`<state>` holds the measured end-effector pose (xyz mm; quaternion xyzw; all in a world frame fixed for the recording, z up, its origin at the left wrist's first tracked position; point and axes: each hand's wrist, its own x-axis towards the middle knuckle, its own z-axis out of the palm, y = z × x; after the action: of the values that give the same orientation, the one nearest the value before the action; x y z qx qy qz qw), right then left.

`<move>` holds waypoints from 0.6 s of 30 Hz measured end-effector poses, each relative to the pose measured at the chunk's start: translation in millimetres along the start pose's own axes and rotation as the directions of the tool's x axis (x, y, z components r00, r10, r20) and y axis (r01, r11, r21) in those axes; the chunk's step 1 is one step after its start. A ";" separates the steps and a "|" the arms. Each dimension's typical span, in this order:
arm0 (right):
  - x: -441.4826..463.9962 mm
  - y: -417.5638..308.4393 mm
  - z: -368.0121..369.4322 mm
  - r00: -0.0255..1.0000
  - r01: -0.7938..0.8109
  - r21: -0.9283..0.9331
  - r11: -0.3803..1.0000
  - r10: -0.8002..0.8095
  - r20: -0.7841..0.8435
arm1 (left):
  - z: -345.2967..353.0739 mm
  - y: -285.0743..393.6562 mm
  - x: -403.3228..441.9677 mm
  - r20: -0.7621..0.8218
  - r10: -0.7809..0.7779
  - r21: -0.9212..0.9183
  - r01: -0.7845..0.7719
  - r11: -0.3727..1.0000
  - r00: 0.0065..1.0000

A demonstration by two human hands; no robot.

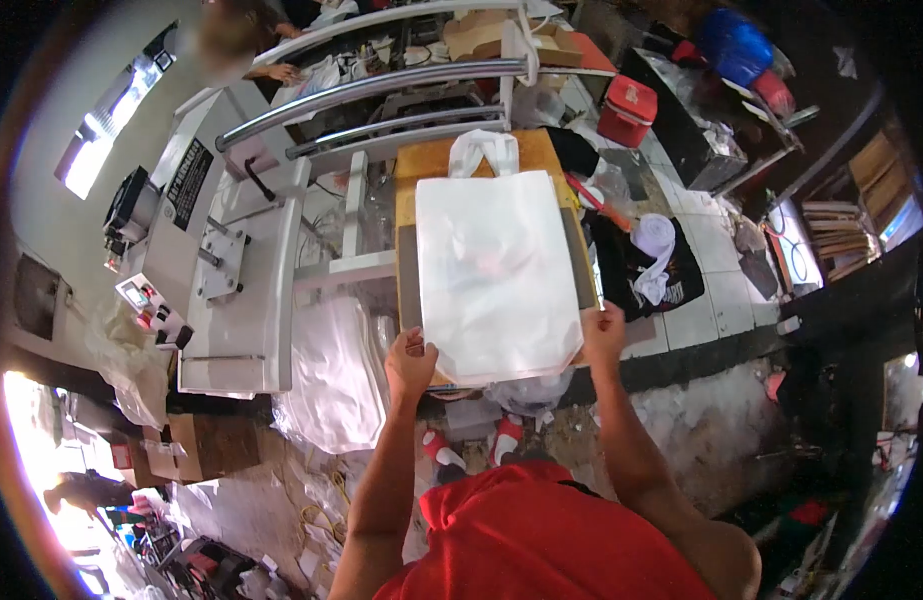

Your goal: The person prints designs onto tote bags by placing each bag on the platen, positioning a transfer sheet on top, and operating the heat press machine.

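A white tote bag [496,265] lies flat and spread out in front of me, its looped handles [484,152] pointing away from me. Under it is a wooden board [436,152] with a grey pad [408,270] showing along the sides. My left hand [409,365] is closed at the bag's near left edge, its fingers curled. At the near right edge my right hand [602,335] is closed in a pinch. The bag hides most of the pad, and the exact grip of the fingertips is hard to see.
A heat press machine [236,290] with a control box stands left. Metal rails [381,95] cross behind the board. More white bags [331,375] are stacked at the left. A white cloth roll [653,238] and red box [627,108] are right. Another person's hand [281,72] shows at the back.
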<state>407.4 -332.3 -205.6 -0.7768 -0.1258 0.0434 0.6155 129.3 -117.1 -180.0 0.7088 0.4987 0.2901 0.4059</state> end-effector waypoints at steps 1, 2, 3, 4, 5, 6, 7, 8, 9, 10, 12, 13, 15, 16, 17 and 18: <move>5.8 18.3 -12.5 0.993 0.006 -0.061 0.998 -0.014 -0.121 | -8.2 0.4 -4.2 0.015 -0.004 0.029 0.003 1.000 1.000; 10.2 39.2 -32.7 0.980 0.011 -0.148 0.989 -0.040 -0.197 | -16.6 -5.2 -7.5 0.016 -0.024 0.031 0.024 0.999 1.000; 4.9 61.7 -51.7 0.962 0.007 -0.239 0.971 -0.071 -0.262 | -28.2 -16.4 -15.3 0.033 -0.055 -0.104 0.058 0.993 0.998; -14.0 87.5 -62.5 0.971 -0.008 -0.262 0.965 -0.055 -0.234 | -41.2 -33.2 -28.5 0.051 -0.095 -0.232 0.104 0.967 0.994; -33.7 114.0 -69.0 0.977 -0.086 -0.436 0.896 -0.011 -0.215 | -48.2 -59.0 -41.5 -0.010 -0.029 -0.239 0.026 0.971 1.000; -51.7 130.5 -69.5 0.979 -0.146 -0.596 0.790 0.030 -0.200 | -56.7 -82.3 -57.6 -0.017 -0.072 -0.230 0.066 0.971 0.997; -78.4 133.6 -51.6 0.985 -0.147 -0.603 0.784 0.169 -0.021 | -65.9 -104.1 -74.8 -0.008 -0.108 -0.174 0.105 0.979 0.994; -109.0 134.0 -23.6 0.941 -0.151 -0.609 0.779 0.302 0.153 | -73.7 -127.1 -92.4 0.000 -0.142 -0.119 0.141 0.983 0.990; -131.0 147.9 4.8 0.907 0.083 -0.620 0.780 0.199 0.372 | -78.8 -157.8 -113.5 0.045 -0.198 -0.003 0.198 0.980 0.979; -150.5 164.8 37.4 0.810 0.312 -0.568 0.762 0.100 0.578 | -85.2 -189.9 -140.8 0.070 -0.036 0.126 0.027 0.992 0.997; -173.2 216.9 122.2 0.610 0.652 -0.489 0.580 -0.018 0.792 | -104.0 -181.9 -170.9 0.192 -0.226 0.125 0.205 0.971 0.955; -187.1 286.0 158.4 0.496 0.830 -0.407 0.381 -0.170 0.852 | -110.2 -198.2 -192.9 0.228 -0.218 0.111 0.197 0.974 0.949; -171.7 219.9 212.9 0.483 0.743 -0.426 0.516 0.026 0.875 | -130.8 -216.2 -227.7 0.319 -0.328 0.160 0.291 0.943 0.889; -168.5 203.0 238.8 0.476 0.726 -0.445 0.524 0.084 0.875 | -140.3 -227.2 -243.6 0.318 -0.346 0.167 0.307 0.937 0.882; -167.3 195.1 260.9 0.475 0.716 -0.467 0.519 0.129 0.871 | -148.9 -236.7 -256.7 0.339 -0.418 0.167 0.384 0.908 0.843; -169.0 189.1 280.6 0.476 0.706 -0.493 0.509 0.174 0.862 | -158.0 -245.8 -267.5 0.360 -0.486 0.171 0.456 0.873 0.796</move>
<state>208.9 -148.9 -470.2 -0.8031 -0.5476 0.2321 0.0368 -204.9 -281.4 -314.9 0.6204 0.5783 0.0131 0.5296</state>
